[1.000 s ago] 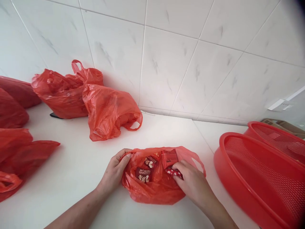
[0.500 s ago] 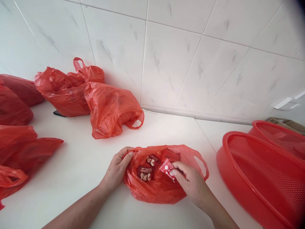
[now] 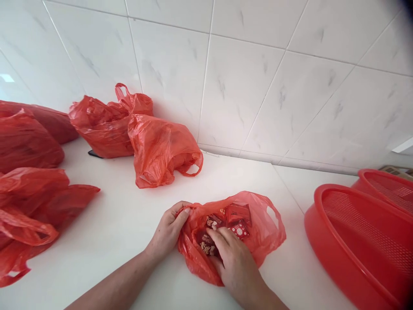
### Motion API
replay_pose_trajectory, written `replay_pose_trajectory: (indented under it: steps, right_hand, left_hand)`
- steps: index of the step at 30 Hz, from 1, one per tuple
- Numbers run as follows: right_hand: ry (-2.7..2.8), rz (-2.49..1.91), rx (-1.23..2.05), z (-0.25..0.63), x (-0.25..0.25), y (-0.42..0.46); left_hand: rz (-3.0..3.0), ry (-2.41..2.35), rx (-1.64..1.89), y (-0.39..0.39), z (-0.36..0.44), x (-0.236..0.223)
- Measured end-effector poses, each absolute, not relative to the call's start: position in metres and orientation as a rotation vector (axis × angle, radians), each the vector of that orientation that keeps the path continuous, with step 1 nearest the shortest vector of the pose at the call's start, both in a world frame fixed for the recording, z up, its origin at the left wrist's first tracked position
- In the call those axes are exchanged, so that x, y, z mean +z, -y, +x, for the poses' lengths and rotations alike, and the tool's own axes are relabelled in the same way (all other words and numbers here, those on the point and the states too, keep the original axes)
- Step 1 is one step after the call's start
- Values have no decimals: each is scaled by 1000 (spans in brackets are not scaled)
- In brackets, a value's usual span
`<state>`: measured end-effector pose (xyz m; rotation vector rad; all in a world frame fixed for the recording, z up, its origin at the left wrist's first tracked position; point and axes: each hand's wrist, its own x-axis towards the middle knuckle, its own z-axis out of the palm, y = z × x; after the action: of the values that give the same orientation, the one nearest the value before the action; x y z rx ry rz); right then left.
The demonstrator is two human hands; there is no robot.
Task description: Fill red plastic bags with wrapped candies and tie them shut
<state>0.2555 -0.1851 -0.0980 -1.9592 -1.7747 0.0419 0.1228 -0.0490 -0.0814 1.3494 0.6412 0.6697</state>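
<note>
Six or more red plastic bags are sitting here, one of them holding two maroon packets, one polka-dotted packet and at least one red packet. Two red perforated baskets are standing. One left hand and one right hand are showing.

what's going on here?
A person's left hand grips the rim of an open red plastic bag on a white table. The right hand is inside, fingers at the dark packets; whether it has gripped one is unclear. A dotted packet lies beside them. Other red bags sit left, red baskets right.
</note>
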Motion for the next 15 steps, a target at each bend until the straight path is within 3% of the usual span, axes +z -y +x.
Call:
replay_pose_trajectory:
  steps: [8, 15]
  right_hand:
    - [1152, -1982, 219, 277, -84, 196]
    - [767, -1649, 720, 290, -70, 199]
  left_hand:
    - [1360, -658, 666, 49, 123, -83]
    - [1322, -631, 626, 48, 122, -84]
